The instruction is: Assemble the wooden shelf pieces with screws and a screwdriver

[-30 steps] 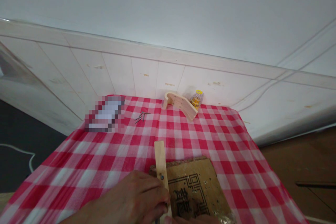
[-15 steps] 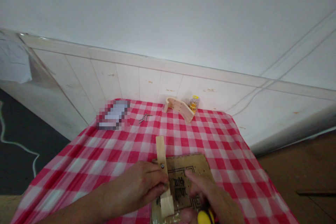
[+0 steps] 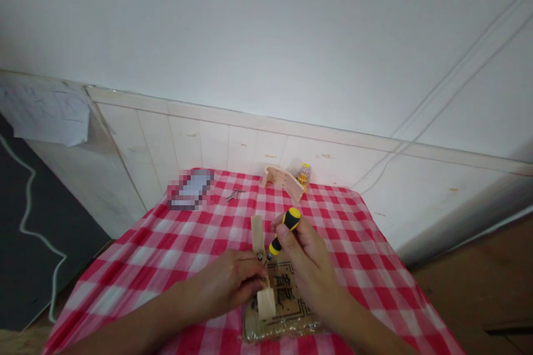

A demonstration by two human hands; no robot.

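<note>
A narrow wooden strip [image 3: 257, 233] lies along the left edge of a brown patterned board [image 3: 291, 305] on the red-and-white checked table [image 3: 353, 244]. A screw [image 3: 260, 257] stands in the strip. My left hand [image 3: 231, 285] is closed on the strip just beside the screw, pressing it onto the board. My right hand [image 3: 306, 258] grips a yellow-and-black screwdriver [image 3: 282, 230], its handle up and tilted right, its tip down at the screw.
At the table's far edge lie a curved wooden bracket [image 3: 283, 180], a small yellow-capped container [image 3: 304, 173], a few loose screws [image 3: 234, 194] and a blurred flat object [image 3: 190, 189]. A white panelled wall stands behind. A white cable [image 3: 29, 216] runs over dark floor on the left.
My right hand has come up from the lower edge with the screwdriver and set its tip at the screw. The view has tilted up and pulled back; my left hand stays on the strip.
</note>
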